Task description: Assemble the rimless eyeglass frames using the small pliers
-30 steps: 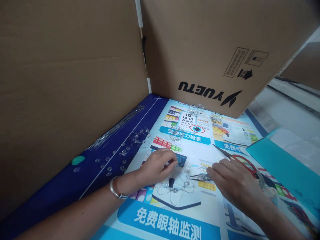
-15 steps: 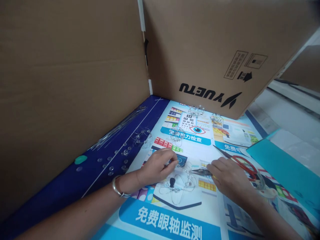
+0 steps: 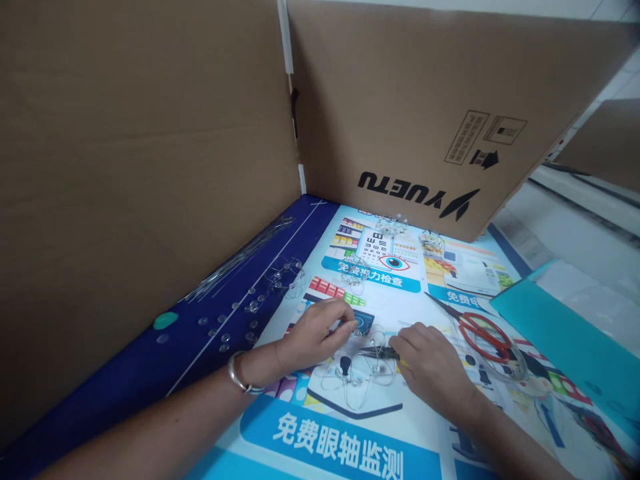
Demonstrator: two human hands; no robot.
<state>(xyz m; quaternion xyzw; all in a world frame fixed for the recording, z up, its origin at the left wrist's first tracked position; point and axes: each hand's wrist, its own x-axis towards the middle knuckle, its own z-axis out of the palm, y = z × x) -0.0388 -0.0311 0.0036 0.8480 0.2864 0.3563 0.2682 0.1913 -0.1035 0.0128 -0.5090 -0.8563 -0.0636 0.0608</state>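
Note:
A looped wire piece with clear beads (image 3: 356, 381) lies over the printed sheet, between and just in front of my hands. My left hand (image 3: 316, 335), with a silver bangle at its wrist, is closed in a pinch at the piece's upper left edge. My right hand (image 3: 431, 363) grips pliers (image 3: 379, 352) whose yellow handle shows slightly under the fingers. Their dark jaws point left over the wire, near my left fingertips. Whether the jaws are closed on the wire is too small to tell.
Red-handled scissors (image 3: 484, 337) lie right of my right hand, beside a clear ring-shaped roll. Loose beads (image 3: 225, 327), straight wires (image 3: 240, 257) and a green disc (image 3: 165, 321) lie left. More beaded wire pieces (image 3: 393, 227) sit further back. Cardboard panels (image 3: 400, 100) stand behind and left.
My right hand has moved left with the pliers, bringing their jaws over the beaded wire piece. My left hand keeps its pinch in nearly the same place. The view has shifted slightly.

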